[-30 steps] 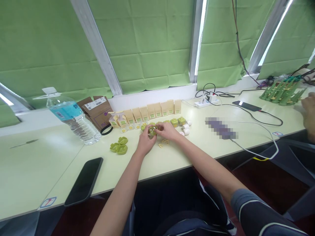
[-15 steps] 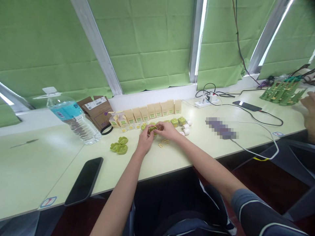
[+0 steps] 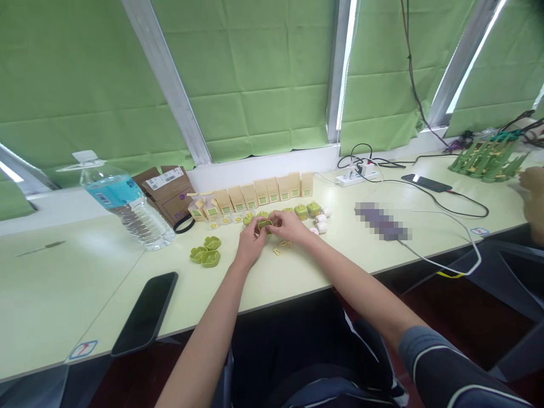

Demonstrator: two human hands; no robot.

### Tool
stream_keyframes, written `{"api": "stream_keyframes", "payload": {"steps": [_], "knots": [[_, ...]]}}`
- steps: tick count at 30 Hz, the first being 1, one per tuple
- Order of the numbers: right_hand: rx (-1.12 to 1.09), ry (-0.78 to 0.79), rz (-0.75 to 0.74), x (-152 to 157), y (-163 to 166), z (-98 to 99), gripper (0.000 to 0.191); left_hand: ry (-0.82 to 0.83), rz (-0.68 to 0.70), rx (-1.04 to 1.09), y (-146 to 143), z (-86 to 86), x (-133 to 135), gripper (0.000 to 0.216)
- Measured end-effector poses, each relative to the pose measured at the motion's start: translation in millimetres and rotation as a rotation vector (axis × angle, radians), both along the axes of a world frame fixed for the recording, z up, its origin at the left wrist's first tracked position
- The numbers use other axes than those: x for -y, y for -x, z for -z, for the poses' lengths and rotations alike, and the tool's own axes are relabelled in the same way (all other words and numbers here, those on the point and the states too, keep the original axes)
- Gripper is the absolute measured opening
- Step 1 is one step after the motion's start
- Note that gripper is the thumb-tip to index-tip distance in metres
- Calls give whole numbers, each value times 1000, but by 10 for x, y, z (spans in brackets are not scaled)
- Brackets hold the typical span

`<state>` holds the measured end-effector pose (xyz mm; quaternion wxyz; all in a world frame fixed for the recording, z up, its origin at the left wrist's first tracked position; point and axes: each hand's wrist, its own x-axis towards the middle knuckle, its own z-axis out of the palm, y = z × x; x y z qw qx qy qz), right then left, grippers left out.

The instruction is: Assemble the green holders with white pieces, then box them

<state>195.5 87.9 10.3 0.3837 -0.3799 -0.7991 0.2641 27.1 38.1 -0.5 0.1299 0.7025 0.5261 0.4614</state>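
Between my two hands, above the table, is a small green cup-shaped case [image 3: 264,224] with its open side towards me. My left hand [image 3: 251,238] is closed on its left side, and my right hand [image 3: 287,225] pinches it from the right. Close below my right hand lie several small yellow clips [image 3: 280,247]. Three more empty green cases [image 3: 210,258] sit together to the left. Behind my hands runs a row of finished-looking green cases [image 3: 301,211], partly hidden by my fingers. Small white pieces [image 3: 322,227] are grouped to the right.
Several small beige boxes [image 3: 262,192] stand along the back, beside a brown carton [image 3: 168,195]. A water bottle [image 3: 127,198] and a black phone [image 3: 145,313] are on the left. Cables, a power strip [image 3: 356,177] and another person's hand [image 3: 533,187] are on the right.
The green case has tilted slightly between my fingers; both my hands stay in nearly the same place. At the far right, the other person's hand has shifted a little.
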Motion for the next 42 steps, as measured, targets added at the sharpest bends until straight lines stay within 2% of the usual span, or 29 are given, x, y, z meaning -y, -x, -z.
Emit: {"api": "stream_keyframes", "payload": {"steps": [15,42], "knots": [[34,-22,-15,51,1,-42,19,1,-31,-27,0,4,-1,26],[43,-38,-44,-16,-7,36,18,2,-1,-27,5,-1,-5,26]]}}
